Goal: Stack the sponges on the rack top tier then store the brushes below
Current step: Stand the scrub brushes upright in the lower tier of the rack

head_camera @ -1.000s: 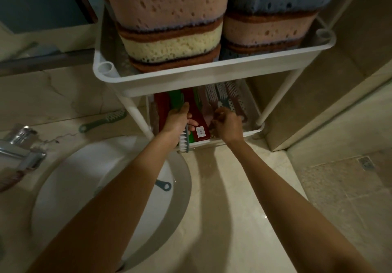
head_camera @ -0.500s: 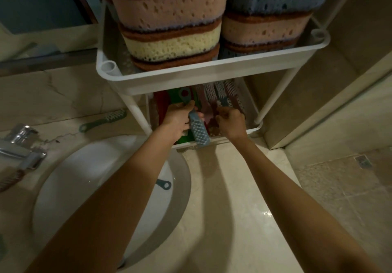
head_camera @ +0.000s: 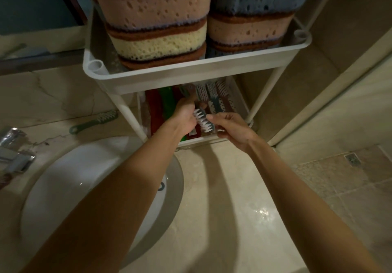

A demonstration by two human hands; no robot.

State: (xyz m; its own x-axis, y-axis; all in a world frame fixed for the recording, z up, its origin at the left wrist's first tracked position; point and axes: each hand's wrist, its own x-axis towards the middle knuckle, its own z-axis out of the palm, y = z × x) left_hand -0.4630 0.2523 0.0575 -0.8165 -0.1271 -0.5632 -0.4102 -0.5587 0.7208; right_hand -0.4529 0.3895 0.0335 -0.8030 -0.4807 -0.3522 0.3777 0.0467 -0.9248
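leaving the green brush (head_camera: 95,121) near the back edge of the surface (head_camera: 222,187), left of the rack (head_camera: 191,75), would leave the task short. the left hand (head_camera: 184,116) has a closed grip round the white-bristled brush (head_camera: 202,122) above the front edge of the lower tier (head_camera: 203,140), and the right hand (head_camera: 231,128) pinches its other end. uneven pulls between the two grips could twist it, snag the packed brushes (head_camera: 214,100) or tip it over the rim.
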